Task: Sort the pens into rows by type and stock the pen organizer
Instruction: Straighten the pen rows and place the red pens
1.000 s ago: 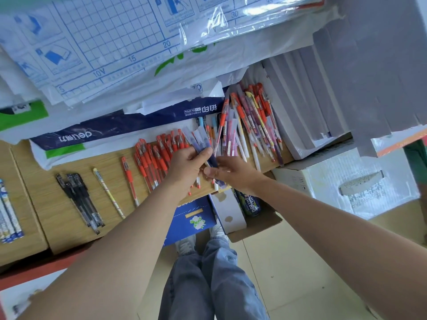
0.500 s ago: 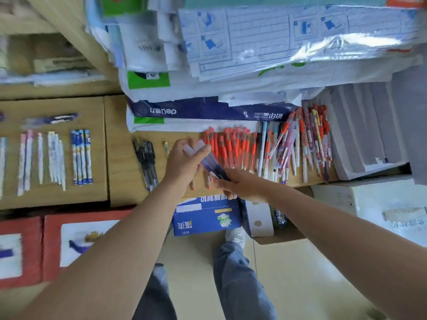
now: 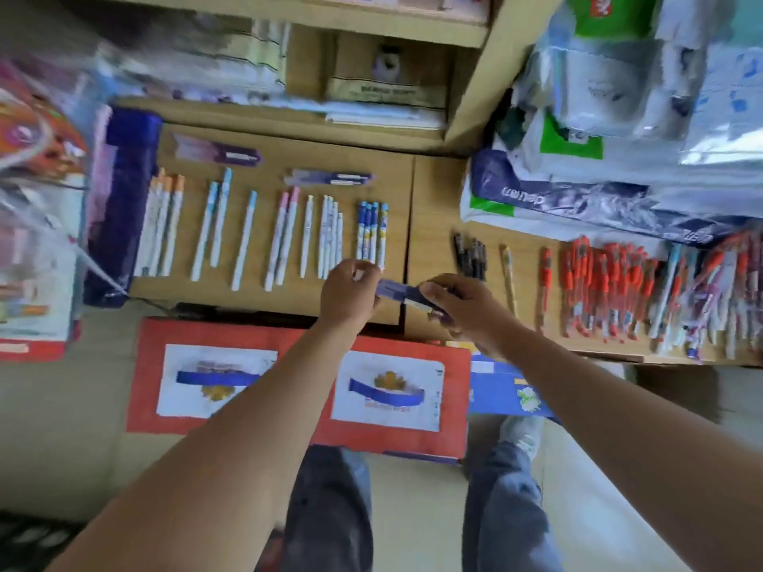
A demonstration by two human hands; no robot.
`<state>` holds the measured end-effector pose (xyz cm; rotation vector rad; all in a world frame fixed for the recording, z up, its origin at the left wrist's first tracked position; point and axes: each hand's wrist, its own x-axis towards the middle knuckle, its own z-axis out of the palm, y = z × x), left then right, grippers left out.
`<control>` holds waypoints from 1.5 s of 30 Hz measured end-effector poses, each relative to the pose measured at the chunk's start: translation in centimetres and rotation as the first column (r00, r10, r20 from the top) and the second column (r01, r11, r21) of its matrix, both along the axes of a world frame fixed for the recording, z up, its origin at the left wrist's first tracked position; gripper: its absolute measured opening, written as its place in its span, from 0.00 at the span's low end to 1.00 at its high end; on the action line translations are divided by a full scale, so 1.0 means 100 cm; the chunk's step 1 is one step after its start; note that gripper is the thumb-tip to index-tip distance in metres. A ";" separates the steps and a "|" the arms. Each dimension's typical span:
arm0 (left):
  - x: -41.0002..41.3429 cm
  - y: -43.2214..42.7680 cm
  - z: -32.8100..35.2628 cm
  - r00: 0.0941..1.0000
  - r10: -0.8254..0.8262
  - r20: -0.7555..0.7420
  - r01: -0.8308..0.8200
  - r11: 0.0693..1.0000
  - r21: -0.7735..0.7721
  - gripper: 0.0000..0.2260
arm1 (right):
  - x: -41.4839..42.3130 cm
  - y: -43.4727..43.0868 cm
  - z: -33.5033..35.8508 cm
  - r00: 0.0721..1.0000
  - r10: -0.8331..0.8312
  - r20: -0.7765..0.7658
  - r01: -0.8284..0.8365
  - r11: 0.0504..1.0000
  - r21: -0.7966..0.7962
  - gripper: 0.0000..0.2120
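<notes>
Both hands hold a purple packaged pen [image 3: 398, 291] between them over the front edge of the wooden counter [image 3: 408, 192]. My left hand [image 3: 349, 289] pinches its left end and my right hand [image 3: 458, 307] grips its right end. Beyond my left hand lie sorted rows of white pens [image 3: 243, 237] and blue-patterned pens [image 3: 372, 233]. Two more purple packaged pens [image 3: 330, 178] lie farther back. To the right are black pens [image 3: 470, 253], a row of red pens [image 3: 598, 286] and a mixed pile of pens [image 3: 710, 295].
A dark blue box [image 3: 119, 204] stands at the counter's left end. Stacked paper reams in plastic [image 3: 619, 158] fill the back right. Red cartons [image 3: 297, 386] and a blue box [image 3: 508, 394] sit on the floor below the counter. Shelves with stationery [image 3: 371, 84] rise behind.
The view has swung left, from the red pens and mixed pile to the sorted white and blue rows. Both hands carried the purple packaged pen leftward along the counter.
</notes>
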<state>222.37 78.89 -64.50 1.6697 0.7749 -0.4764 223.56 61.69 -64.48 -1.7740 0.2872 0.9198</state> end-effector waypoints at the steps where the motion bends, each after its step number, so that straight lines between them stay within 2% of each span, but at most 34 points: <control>1: -0.001 0.019 0.000 1.000 0.010 0.001 -0.010 1.000 -0.021 0.06 | -0.001 0.022 -0.002 0.999 -0.027 -0.035 0.028 1.000 0.008 0.10; 5: -0.002 0.074 0.001 0.999 0.035 0.012 -0.034 0.997 -0.064 0.05 | 0.001 0.087 -0.004 0.980 -0.113 -0.161 0.117 0.993 0.017 0.10; 9: 0.000 0.110 -0.005 0.991 0.137 -0.011 -0.137 0.984 -0.117 0.07 | 0.018 0.116 0.001 0.952 -0.261 -0.162 0.275 0.959 0.070 0.04; 12: 0.006 0.122 -0.009 0.991 0.137 -0.006 -0.136 0.980 -0.147 0.07 | 0.031 0.123 0.003 0.957 -0.251 -0.142 0.264 0.961 0.080 0.08; 17: 0.030 0.117 -0.011 0.992 0.127 -0.013 -0.128 0.979 -0.160 0.06 | 0.053 0.130 -0.005 0.982 -0.141 -0.122 0.153 0.983 0.100 0.07; 20: 0.045 0.115 -0.018 0.997 0.079 -0.019 -0.081 0.983 -0.166 0.10 | 0.069 0.126 -0.013 0.980 -0.165 -0.111 0.176 0.980 0.093 0.09; 21: 0.050 0.116 -0.021 1.000 0.030 -0.006 -0.031 0.990 -0.135 0.11 | 0.075 0.122 -0.015 0.977 -0.181 -0.113 0.191 0.977 0.095 0.10; 23: 0.061 0.120 -0.031 0.994 -0.101 0.042 0.098 0.993 0.062 0.13 | 0.091 0.115 -0.019 0.972 -0.211 -0.105 0.222 0.970 0.100 0.10; 26: 0.084 0.131 -0.044 0.975 -0.167 0.149 0.106 0.931 0.350 0.11 | 0.120 0.108 -0.026 0.958 -0.282 -0.055 0.287 0.953 0.101 0.11; 29: 0.108 0.144 -0.057 0.932 -0.299 0.204 0.166 0.854 0.492 0.09 | 0.152 0.110 -0.038 0.947 -0.322 0.007 0.320 0.942 0.097 0.11; 34: 0.143 0.153 -0.072 0.834 -0.510 0.211 0.269 0.710 0.650 0.16 | 0.193 0.125 -0.066 0.955 -0.280 0.096 0.275 0.959 0.067 0.06; 38: 0.162 0.155 -0.084 0.748 -0.616 0.245 0.325 0.663 0.675 0.22 | 0.208 0.137 -0.087 0.968 -0.179 0.175 0.180 0.984 0.009 0.09; 40: 0.167 0.157 -0.093 0.716 -0.657 0.235 0.350 0.629 0.694 0.23 | 0.210 0.141 -0.094 0.967 -0.125 0.222 0.134 0.991 -0.025 0.08; 42: 0.169 0.160 -0.101 0.685 -0.696 0.216 0.378 0.592 0.712 0.23 | 0.209 0.144 -0.097 0.957 -0.082 0.278 0.101 0.993 -0.057 0.05; 45: 0.170 0.162 -0.111 0.638 -0.748 0.182 0.407 0.529 0.745 0.23 | 0.207 0.143 -0.101 0.918 0.032 0.396 0.042 0.983 -0.177 0.08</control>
